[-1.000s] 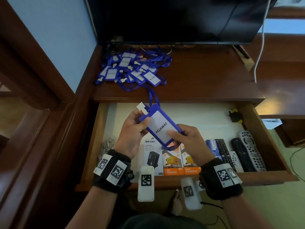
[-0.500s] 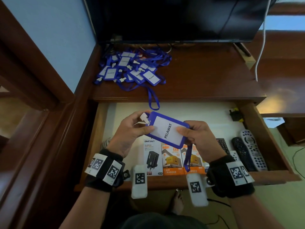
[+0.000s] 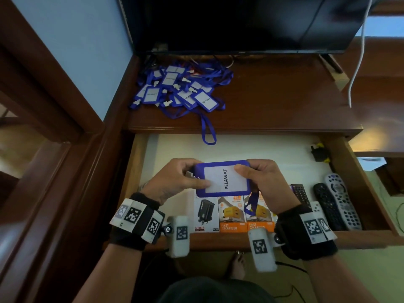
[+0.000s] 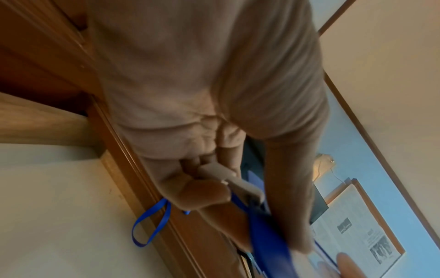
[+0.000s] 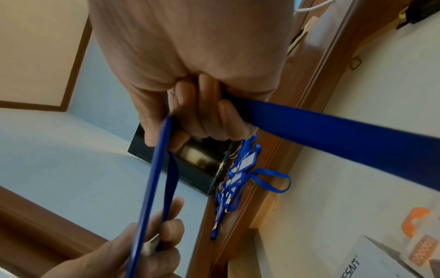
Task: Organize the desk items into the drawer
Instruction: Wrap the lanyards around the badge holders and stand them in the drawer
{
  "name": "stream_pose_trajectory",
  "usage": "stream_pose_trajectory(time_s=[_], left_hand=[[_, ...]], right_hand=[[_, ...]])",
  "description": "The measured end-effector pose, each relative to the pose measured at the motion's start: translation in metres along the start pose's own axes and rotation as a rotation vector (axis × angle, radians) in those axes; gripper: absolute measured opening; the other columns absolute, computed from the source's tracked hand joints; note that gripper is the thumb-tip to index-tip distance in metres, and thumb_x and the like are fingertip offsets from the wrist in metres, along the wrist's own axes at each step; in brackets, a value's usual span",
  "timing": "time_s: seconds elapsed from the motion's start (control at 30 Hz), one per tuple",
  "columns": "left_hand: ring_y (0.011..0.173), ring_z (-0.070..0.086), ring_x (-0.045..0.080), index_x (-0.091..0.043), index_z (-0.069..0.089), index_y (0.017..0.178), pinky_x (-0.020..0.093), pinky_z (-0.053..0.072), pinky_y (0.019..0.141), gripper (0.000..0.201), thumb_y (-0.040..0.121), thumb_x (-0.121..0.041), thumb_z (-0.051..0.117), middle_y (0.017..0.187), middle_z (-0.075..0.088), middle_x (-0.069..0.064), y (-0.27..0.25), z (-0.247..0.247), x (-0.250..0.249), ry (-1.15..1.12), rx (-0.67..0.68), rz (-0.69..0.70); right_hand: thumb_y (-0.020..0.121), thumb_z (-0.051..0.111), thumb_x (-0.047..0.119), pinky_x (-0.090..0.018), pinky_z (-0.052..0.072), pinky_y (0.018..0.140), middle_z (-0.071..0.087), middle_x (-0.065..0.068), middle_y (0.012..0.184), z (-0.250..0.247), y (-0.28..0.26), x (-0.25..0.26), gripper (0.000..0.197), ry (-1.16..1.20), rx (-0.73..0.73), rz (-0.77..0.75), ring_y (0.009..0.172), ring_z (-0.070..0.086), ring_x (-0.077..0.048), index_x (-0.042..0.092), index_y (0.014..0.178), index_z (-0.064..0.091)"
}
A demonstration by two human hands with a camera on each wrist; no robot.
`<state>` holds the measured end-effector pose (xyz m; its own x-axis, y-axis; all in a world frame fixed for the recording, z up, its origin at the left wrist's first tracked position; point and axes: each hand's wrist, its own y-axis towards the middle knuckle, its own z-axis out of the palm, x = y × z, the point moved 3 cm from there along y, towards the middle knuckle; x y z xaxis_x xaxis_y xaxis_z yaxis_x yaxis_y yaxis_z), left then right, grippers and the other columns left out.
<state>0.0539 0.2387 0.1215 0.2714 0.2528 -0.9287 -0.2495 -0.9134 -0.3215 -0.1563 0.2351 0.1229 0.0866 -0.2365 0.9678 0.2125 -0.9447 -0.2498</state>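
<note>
Both hands hold one blue badge holder (image 3: 223, 178) marked PELAWAT flat above the open drawer (image 3: 371, 200). My left hand (image 3: 175, 182) grips its left end and white clip (image 4: 228, 178), thumb on the card. My right hand (image 3: 260, 182) grips the right end, thumb on top. Its blue lanyard (image 5: 333, 124) runs through the right fingers, and a loop (image 3: 250, 203) hangs under the holder. A pile of the same badges (image 3: 181, 90) lies at the desk's back left.
The drawer holds three charger boxes (image 3: 231, 215) at the front and several remote controls (image 3: 334, 204) on the right, with a black plug (image 3: 318, 152) at the back right. One lanyard loop (image 3: 208, 132) hangs over the desk edge. A dark screen (image 3: 240, 22) stands behind.
The badge holder has swung from tilted to level, its long side across, and come down toward the charger boxes. Its lanyard has left the desk and now trails under the right hand.
</note>
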Motion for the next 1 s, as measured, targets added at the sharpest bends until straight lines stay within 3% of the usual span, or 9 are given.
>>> stream_pose_trajectory(time_s=[0.13,0.2,0.33,0.4,0.5,0.57,0.7,0.9,1.0], left_hand=[[0.064,0.059,0.001,-0.012,0.070,0.090,0.018,0.047,0.060,0.011,0.080,-0.017,0.074,0.090,0.073,0.000,0.000,0.005,0.005,0.040,0.043,-0.089],[0.065,0.059,0.003,-0.012,0.069,0.090,0.016,0.045,0.057,0.010,0.082,-0.018,0.073,0.088,0.072,0.000,0.002,0.007,0.010,0.049,0.022,-0.143],[0.069,0.060,0.014,-0.012,0.070,0.090,0.020,0.042,0.057,0.006,0.086,-0.016,0.069,0.085,0.072,0.007,0.007,0.007,0.013,-0.003,-0.066,-0.191],[0.066,0.056,0.014,-0.010,0.070,0.088,0.020,0.039,0.054,0.004,0.087,-0.013,0.068,0.080,0.069,0.008,0.009,0.007,0.012,-0.028,-0.113,-0.197],[0.068,0.055,0.016,-0.013,0.068,0.082,0.023,0.040,0.058,0.006,0.088,-0.013,0.066,0.082,0.068,0.007,0.011,0.009,0.011,-0.059,-0.181,-0.210],[0.070,0.058,0.015,-0.014,0.066,0.083,0.024,0.042,0.060,0.007,0.089,-0.015,0.065,0.083,0.068,0.005,0.011,0.010,0.013,-0.066,-0.217,-0.223],[0.067,0.057,0.011,-0.012,0.066,0.090,0.020,0.041,0.057,0.006,0.089,-0.018,0.066,0.083,0.068,0.001,0.011,0.007,0.018,-0.085,-0.254,-0.249],[0.065,0.060,0.011,-0.011,0.070,0.092,0.020,0.041,0.056,0.014,0.087,-0.024,0.068,0.087,0.074,0.005,0.012,0.001,0.019,-0.048,-0.200,-0.257],[0.054,0.058,0.003,-0.009,0.071,0.088,0.015,0.039,0.049,0.012,0.086,-0.021,0.069,0.075,0.072,-0.001,0.014,-0.004,0.019,-0.041,-0.189,-0.245]], right_hand=[[0.090,0.059,0.017,-0.021,0.053,0.054,0.072,-0.005,0.073,0.001,0.002,-0.005,0.017,0.007,-0.029,0.017,0.062,0.068,-0.014,0.002,0.083,0.065],[0.089,0.061,0.019,-0.022,0.052,0.055,0.071,-0.011,0.076,0.002,0.003,-0.007,0.022,-0.001,-0.060,0.027,0.062,0.068,-0.017,-0.001,0.081,0.064],[0.086,0.066,0.027,-0.037,0.045,0.062,0.064,-0.031,0.082,0.001,0.007,-0.012,0.044,-0.019,-0.121,0.024,0.072,0.064,-0.044,-0.016,0.079,0.054],[0.083,0.067,0.031,-0.038,0.049,0.062,0.066,-0.030,0.082,0.002,0.007,-0.011,0.050,-0.014,-0.122,0.033,0.073,0.065,-0.045,-0.017,0.082,0.053],[0.074,0.067,0.041,-0.052,0.052,0.072,0.069,-0.025,0.082,0.004,0.007,-0.012,0.060,-0.015,-0.110,0.062,0.078,0.065,-0.048,-0.016,0.084,0.054],[0.073,0.066,0.043,-0.044,0.050,0.067,0.068,-0.026,0.081,0.005,0.008,-0.016,0.061,-0.024,-0.105,0.072,0.074,0.064,-0.048,-0.016,0.081,0.052],[0.085,0.066,0.022,-0.019,0.050,0.049,0.066,-0.029,0.081,0.003,0.013,-0.021,0.034,-0.027,-0.087,0.071,0.056,0.066,-0.020,-0.008,0.075,0.054],[0.085,0.067,0.013,-0.015,0.046,0.045,0.061,-0.021,0.064,-0.002,0.022,-0.018,0.030,-0.091,-0.126,0.019,0.047,0.062,-0.010,-0.004,0.066,0.052],[0.082,0.070,0.019,-0.030,0.056,0.056,0.063,-0.027,0.069,-0.003,0.026,-0.022,0.035,-0.169,-0.161,0.007,0.061,0.068,-0.028,-0.005,0.064,0.051]])
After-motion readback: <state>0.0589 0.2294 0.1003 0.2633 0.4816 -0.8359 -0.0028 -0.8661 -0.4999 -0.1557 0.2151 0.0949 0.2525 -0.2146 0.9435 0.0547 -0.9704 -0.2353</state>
